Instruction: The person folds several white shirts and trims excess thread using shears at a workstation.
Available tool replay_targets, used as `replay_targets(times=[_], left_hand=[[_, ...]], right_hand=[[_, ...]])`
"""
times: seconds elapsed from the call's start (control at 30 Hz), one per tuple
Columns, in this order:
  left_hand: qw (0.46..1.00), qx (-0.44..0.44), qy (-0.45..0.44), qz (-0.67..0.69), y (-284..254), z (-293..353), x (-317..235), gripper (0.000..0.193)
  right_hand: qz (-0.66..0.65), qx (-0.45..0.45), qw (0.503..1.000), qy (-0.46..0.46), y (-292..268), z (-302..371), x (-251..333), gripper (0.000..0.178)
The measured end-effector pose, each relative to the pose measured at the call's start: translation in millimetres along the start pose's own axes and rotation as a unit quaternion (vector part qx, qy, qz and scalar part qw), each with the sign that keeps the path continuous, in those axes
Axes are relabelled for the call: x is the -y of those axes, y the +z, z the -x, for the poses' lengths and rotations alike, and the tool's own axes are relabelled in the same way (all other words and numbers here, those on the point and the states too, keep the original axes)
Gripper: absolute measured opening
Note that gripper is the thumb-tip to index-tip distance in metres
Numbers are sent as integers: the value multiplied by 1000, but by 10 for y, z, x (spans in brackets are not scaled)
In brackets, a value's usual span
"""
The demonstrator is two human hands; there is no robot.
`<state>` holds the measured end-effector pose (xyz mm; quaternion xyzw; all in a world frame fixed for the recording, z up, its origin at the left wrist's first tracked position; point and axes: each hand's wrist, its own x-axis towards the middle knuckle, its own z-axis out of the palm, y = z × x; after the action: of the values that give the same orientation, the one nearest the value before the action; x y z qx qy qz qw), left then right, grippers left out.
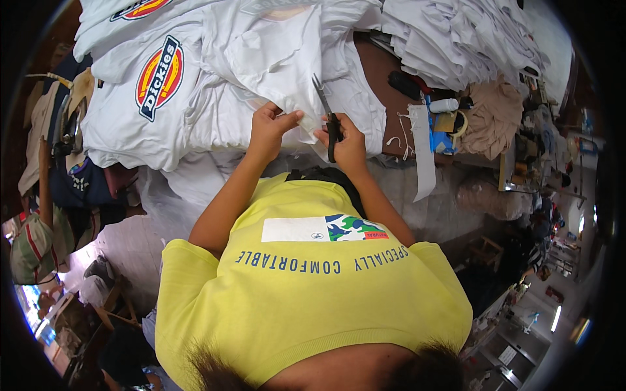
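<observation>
A white T-shirt (261, 49) lies bunched in front of me at the table's near edge. My left hand (270, 128) pinches an edge of its cloth between thumb and fingers. Close by on the right, my right hand (347, 141) grips a pair of scissors (333, 127) with black handles; the blades point away from me and lie against the shirt. The fingertips of my right hand are also near the cloth edge, but whether they hold it I cannot tell. Under and left of this shirt spreads another white shirt with a red, yellow and dark blue printed emblem (160, 78).
A heap of white shirts (456, 39) covers the far right of the brown table (378, 72). Nearer are a black tool (404, 85), a white strip (422, 153) hanging over the edge, a tape roll (460, 124) and beige cloth (490, 114). Dark garments (91, 186) hang at left.
</observation>
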<state>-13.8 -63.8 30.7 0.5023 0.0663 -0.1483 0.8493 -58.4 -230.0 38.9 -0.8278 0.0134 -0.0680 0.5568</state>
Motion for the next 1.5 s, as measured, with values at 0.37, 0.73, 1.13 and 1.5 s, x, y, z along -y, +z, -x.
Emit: replay_targets(times=[0.37, 0.73, 1.13, 1.5], left_hand=[[998, 9, 15, 55, 170, 99, -26, 24], [998, -24, 44, 47, 345, 142, 173, 23], [992, -58, 23, 113, 271, 53, 176, 15], [993, -30, 17, 115, 165, 89, 160, 21]], right_hand=[[217, 61, 974, 13, -388, 231, 82, 63], [248, 105, 963, 29, -365, 91, 126, 62], [215, 103, 970, 51, -378, 190, -151, 53], [251, 106, 962, 4, -343, 55, 33, 70]])
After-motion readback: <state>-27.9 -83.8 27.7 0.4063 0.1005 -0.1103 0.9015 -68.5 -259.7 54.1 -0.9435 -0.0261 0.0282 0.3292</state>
